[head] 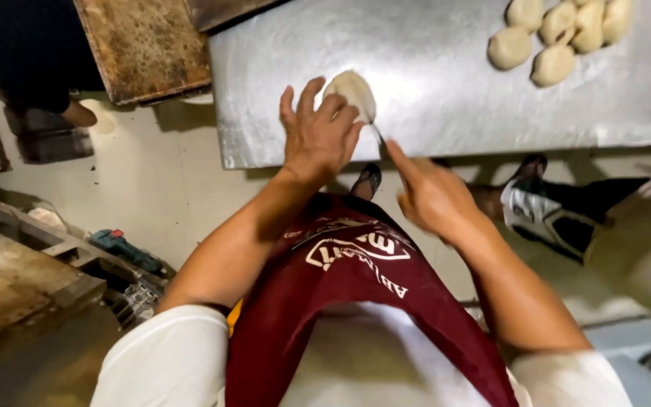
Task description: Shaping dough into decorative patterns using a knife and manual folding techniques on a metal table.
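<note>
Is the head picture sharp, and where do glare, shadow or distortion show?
Head view: the metal table shines with soft glare; the left hand and dough piece are fairly sharp; the right hand is slightly blurred; under the table lies shadow; the wide lens bends the edges.

— Where's everything sitting?

— The metal table [431,90] is right in front of me. My left hand [318,136] rests on the dough piece [352,90] near the table's close edge; my right hand [431,196] is just beside it, off the edge.

— And the rest?

— A cluster of dough balls [559,38] lies far right on the table. A baking tray [145,45] sits left of the table, a power drill [122,247] on the low ledge to my left.
</note>
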